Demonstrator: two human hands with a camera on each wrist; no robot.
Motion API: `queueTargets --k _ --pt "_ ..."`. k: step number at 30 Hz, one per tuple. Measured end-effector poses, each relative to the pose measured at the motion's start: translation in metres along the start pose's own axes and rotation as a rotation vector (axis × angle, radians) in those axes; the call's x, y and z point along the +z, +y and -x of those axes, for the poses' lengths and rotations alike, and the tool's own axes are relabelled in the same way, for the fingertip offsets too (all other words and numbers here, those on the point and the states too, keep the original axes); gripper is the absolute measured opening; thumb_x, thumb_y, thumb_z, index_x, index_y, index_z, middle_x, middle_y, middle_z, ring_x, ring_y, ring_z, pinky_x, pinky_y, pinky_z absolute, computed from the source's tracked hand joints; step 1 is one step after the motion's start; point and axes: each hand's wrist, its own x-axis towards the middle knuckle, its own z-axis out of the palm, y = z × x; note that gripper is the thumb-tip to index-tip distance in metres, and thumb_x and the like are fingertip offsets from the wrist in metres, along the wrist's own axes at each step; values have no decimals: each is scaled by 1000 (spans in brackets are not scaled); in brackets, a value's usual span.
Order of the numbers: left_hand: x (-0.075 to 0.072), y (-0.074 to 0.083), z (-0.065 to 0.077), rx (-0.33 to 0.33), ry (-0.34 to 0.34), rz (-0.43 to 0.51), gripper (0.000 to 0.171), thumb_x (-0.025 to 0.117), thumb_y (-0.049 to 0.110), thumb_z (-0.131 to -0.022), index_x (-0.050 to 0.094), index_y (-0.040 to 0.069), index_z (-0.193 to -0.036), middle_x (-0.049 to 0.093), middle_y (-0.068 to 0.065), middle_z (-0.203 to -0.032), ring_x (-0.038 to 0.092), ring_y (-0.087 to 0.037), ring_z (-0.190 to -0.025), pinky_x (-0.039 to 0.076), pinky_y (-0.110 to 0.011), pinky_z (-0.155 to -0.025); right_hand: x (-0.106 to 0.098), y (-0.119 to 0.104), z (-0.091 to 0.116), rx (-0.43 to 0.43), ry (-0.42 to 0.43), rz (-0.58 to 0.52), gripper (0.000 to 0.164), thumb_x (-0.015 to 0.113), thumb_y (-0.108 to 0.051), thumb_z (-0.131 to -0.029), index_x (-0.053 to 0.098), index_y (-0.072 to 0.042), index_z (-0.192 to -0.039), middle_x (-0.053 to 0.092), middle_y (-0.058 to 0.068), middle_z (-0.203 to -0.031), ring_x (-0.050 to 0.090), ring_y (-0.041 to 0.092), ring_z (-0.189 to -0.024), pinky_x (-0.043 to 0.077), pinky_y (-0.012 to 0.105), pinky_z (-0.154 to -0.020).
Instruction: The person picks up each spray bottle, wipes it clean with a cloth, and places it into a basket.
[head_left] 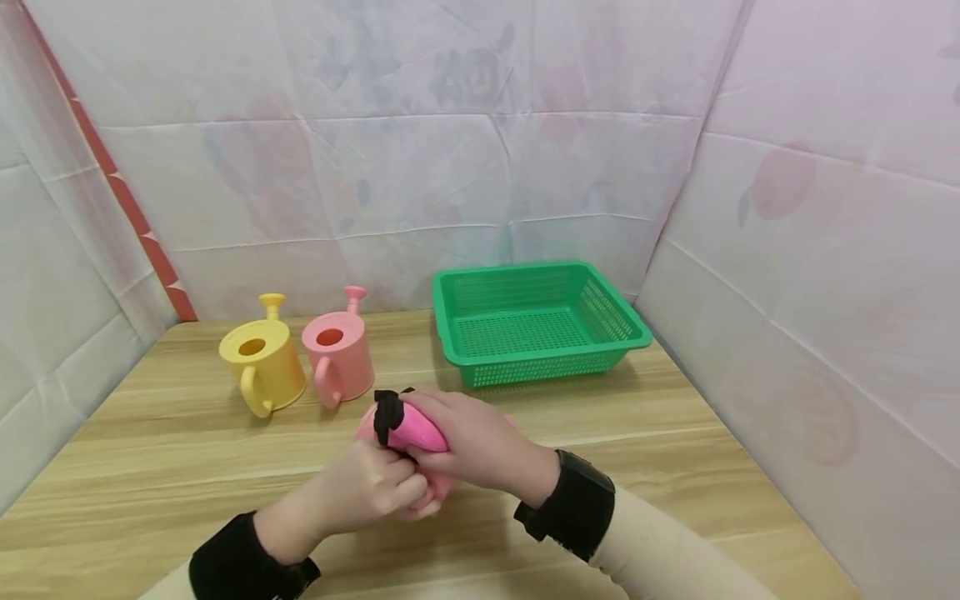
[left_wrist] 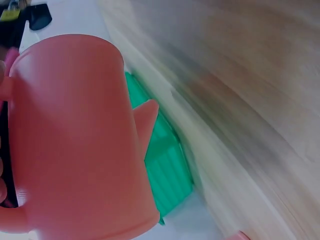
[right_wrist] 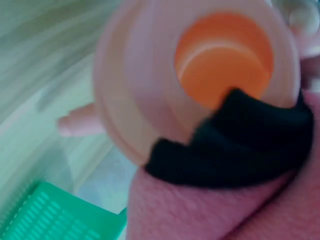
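Pink plastic makes the watering can which is between the left hand and the right hand, at the near middle of the wooden table, and it seems to be lifted from the surface. The left hand is clenched at the side of this can, and its fingers seem to go round the handle. The right hand grasps a brighter pink cloth with a black edge, and this edge lies across the rim of the round opening; whether some cloth goes inside, I cannot tell. From this, I judge that the step in hand is wiping the can, around its mouth. The next move probably calls for a firm left hold, while the right hand guides the cloth along the rim and does not let it slip. Farther away, on the left, stand a yellow watering can and, just beside it, another pink watering can. On the far right side is the green basket, in which I see nothing.
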Motion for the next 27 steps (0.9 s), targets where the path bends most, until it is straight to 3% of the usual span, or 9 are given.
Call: queueTargets --k 8,13,20,27 --pt "-3 -9 15 -85 -30 -14 30 51 29 -93 53 16 -66 50 11 -57 46 -7 -50 35 -19 -44 8 -1 12 8 90 137 60 69 -36 -81 51 -9 -131 56 8 -125 54 21 -114 44 36 -92" --pt "-3 -8 13 -65 -47 -64 29 50 29 -93 52 17 -67 46 12 -57 43 -7 -47 31 -18 -42 9 -2 12 7 118 168 60 70 -35 -79 52 -8 -129 57 8 -124 54 22 -115 44 37 -93" --pt "-3 -3 -3 -21 -7 -99 26 52 25 -88 48 16 -63 40 11 -53 35 -1 -43 24 -14 -41 8 -3 3 43 64 109 48 63 -38 -86 53 -15 -127 61 -1 -111 59 14 -96 48 30 -81" --pt "2 2 -8 13 -3 -66 26 51 24 -88 46 17 -63 39 12 -53 37 -1 -43 26 -14 -42 5 -4 -10 94 -11 29 33 62 -39 -87 54 -20 -112 55 -9 -88 52 6 -76 42 19 -61"
